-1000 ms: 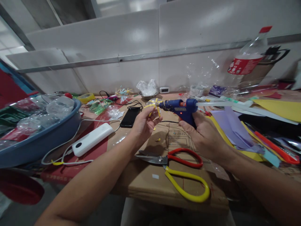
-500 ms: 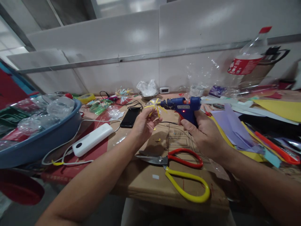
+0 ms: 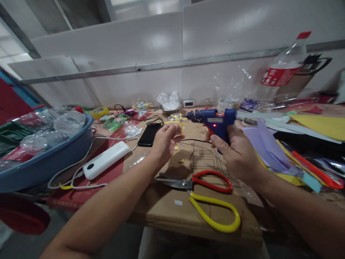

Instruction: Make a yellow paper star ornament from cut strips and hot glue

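Observation:
My right hand [image 3: 237, 151] is closed around the handle of a blue hot glue gun [image 3: 215, 120], its red light lit and a clear glue stick [image 3: 250, 114] jutting from the back. The nozzle points left. Just beyond its tip, my left hand [image 3: 167, 142] pinches a clear plastic piece with thin yellow strips [image 3: 176, 118] spreading from it. My fingers hide part of this piece, and I cannot tell whether the nozzle touches it. Below the hands, scissors [image 3: 185, 184] with one red and one yellow handle lie spread on the cardboard [image 3: 151, 205].
A blue basin [image 3: 67, 144] of plastic bottles stands at left. Near it lie a white power bank [image 3: 106, 160] with its cable and a black phone [image 3: 149, 135]. Purple paper [image 3: 269, 147] and other sheets are piled at right, before a red-labelled bottle [image 3: 281, 76].
The glue gun has moved slightly right, its nozzle drawing back from the middle of the yellow strips. My left hand has turned the strip piece a little.

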Tool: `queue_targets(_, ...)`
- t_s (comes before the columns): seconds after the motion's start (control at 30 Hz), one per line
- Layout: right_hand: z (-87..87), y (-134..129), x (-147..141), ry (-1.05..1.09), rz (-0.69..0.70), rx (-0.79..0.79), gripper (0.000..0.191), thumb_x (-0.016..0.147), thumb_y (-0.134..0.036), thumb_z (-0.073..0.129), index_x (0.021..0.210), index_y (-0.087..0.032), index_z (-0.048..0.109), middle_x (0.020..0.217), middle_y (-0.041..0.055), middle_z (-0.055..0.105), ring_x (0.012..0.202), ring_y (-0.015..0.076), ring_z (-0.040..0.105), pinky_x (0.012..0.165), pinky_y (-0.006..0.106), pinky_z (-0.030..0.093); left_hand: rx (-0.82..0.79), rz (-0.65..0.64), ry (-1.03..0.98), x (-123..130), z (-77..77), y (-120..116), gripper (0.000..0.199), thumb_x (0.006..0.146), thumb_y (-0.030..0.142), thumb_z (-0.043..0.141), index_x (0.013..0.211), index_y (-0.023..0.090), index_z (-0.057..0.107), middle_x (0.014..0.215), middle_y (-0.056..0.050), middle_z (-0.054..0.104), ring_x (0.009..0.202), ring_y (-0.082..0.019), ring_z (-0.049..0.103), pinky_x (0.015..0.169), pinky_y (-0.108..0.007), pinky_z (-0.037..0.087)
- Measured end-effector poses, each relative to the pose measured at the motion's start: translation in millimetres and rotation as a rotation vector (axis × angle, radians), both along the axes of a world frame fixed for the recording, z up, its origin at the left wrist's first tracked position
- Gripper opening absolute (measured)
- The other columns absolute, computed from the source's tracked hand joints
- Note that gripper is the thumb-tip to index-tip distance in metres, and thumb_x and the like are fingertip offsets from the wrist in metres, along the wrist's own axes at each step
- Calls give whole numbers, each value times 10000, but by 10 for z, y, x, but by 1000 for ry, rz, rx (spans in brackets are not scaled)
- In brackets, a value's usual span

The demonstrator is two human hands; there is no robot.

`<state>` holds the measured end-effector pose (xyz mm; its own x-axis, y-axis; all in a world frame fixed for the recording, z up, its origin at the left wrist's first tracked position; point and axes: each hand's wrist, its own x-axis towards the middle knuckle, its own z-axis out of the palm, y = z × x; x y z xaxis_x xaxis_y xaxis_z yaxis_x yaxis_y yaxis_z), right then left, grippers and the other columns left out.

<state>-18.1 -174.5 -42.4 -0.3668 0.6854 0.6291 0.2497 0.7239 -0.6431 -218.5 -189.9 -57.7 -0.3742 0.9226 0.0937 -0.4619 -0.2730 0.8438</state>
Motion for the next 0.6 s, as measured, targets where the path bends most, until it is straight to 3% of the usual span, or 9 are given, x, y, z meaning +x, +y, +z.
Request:
queue_targets(0.23,45,27,-53,546,239,-319,124,897,-333,625,989,-250,620,952,22,680,702,136,557,680,308,487,30,385,906,-214,-102,98,60,718,221,683,737,176,649,725,-19,644,678,-138,584,726,-288,473)
queue_targets(0.33,118,113,-52,754,248,-389,98,836,-312,661,912,-265,621,889,9,678,643,137,558,540,282,458,69,459,1060,-349,-122,151,39,712,200,678,724,190,643,750,-29,649,741,-160,600,773,-306,474)
queue_targets(0.43,127,288,-16,832,170,-461,119,826,-364,659,884,-267,622,829,16,661,590,143,548,409,260,359,0,429,831,-459,-104,213,68,706,229,692,723,184,644,738,-29,638,716,-158,583,761,-329,490)
queue_targets(0.6,-51,645,-56,701,19,-651,297,776,-438,712,760,-227,503,656,-35,516,542,92,479,448,208,433,-55,145,11,-482,-22,257,129,696,234,727,716,179,612,688,12,609,609,-104,543,703,-330,548)
